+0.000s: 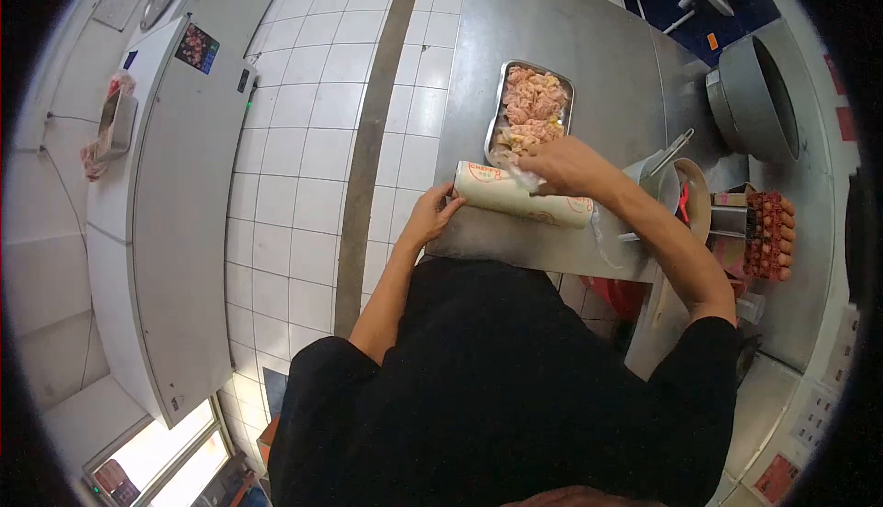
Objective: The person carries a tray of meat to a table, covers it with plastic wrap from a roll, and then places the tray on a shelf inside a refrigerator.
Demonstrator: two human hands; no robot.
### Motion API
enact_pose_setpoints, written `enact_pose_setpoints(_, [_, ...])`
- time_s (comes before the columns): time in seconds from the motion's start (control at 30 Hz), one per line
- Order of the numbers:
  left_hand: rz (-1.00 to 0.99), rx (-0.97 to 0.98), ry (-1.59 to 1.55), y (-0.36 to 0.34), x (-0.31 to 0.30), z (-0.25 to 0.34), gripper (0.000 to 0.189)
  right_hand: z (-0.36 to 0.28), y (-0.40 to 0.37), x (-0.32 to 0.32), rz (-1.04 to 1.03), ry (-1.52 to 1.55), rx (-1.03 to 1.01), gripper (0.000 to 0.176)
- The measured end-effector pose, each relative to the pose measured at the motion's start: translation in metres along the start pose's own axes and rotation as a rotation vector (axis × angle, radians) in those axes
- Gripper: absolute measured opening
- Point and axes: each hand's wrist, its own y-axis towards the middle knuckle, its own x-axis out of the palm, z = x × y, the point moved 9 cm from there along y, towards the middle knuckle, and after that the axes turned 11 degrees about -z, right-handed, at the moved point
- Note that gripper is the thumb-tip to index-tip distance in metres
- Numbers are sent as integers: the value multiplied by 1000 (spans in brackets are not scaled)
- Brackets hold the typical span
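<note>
A cling film roll [529,202] with red and green print lies crosswise on the steel table near its front edge. At the roll's left end, my left hand [429,216] grips it with thumb and fingers. My right hand [563,167] reaches over the roll, its fingers closed on a bunched piece of clear film [522,178]. Just beyond stands a shallow metal tray [572,102] of raw, pale pink meat pieces [533,97], which look like chicken. The right hand covers the tray's near right corner. A loose strip of film [603,242] hangs off the roll's right end.
The steel table [589,24] stretches away from me. To the right are a large grey pot [754,97], a round bowl [696,199] with utensils and stacked red trays of eggs [769,236]. A white chest freezer [189,213] stands left across the tiled floor [299,157].
</note>
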Motion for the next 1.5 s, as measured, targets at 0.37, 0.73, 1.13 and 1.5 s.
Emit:
enact_pose_setpoints(0.37, [-44,-20,70,-9,-2,-1,36,63,-6,-8,-34,-44,267,18])
enact_pose_setpoints(0.73, [41,-180,127,-8,-18,42,43,58,-14,-3,36,198,322,29])
enact_pose_setpoints(1.13, [201,126,531,11,-19,99,13,55,-30,2,151,251,270,30])
enact_pose_setpoints(1.5, [167,30,80,6,-22,60,14,60,-39,6,158,212,333,31])
